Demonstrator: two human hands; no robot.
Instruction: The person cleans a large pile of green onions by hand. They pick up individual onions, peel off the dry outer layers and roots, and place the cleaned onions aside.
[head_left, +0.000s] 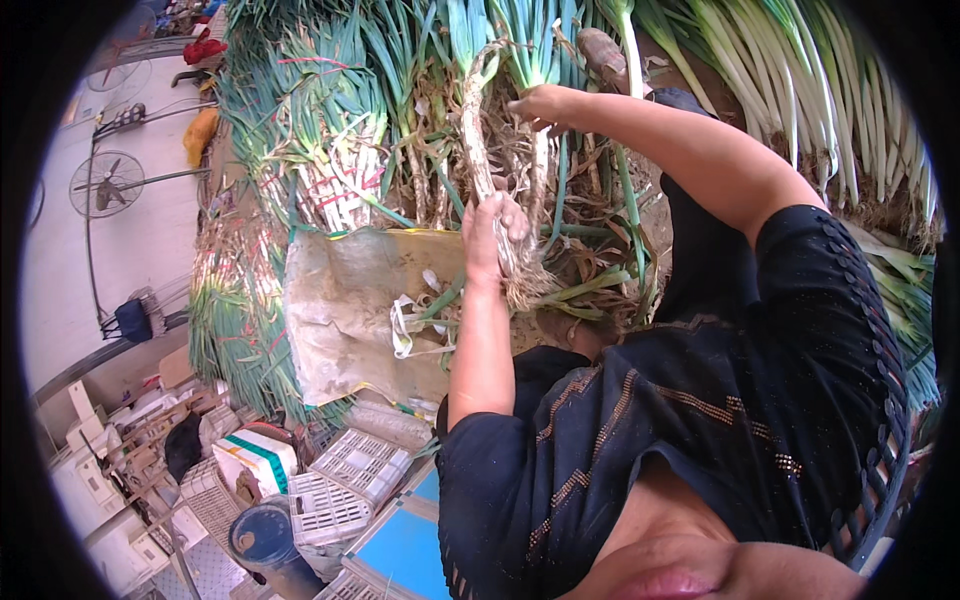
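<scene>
My left hand (493, 231) is closed around the lower end of a large green onion (474, 127), just above its bushy roots. Dry, soil-stained skin covers the pale shank, and its green leaves point away from me. Beside it stretches a second green onion (539, 169), its lower end close to my left fingers. My right hand (547, 106) is at the top of that second shank, where the leaves begin. Its fingers are bent, and whether they pinch the stalk is hard to see. Loose dry husks (592, 262) lie beneath both hands.
Tied green onion bundles (330, 150) lie at left, with more bundles (240, 330) beyond a dirty plastic sheet (345, 300). Cleaned white-stemmed green onions (787, 97) are heaped at right. White plastic crates (364, 465), a blue barrel (262, 536) and a fan (106, 184) stand farther left.
</scene>
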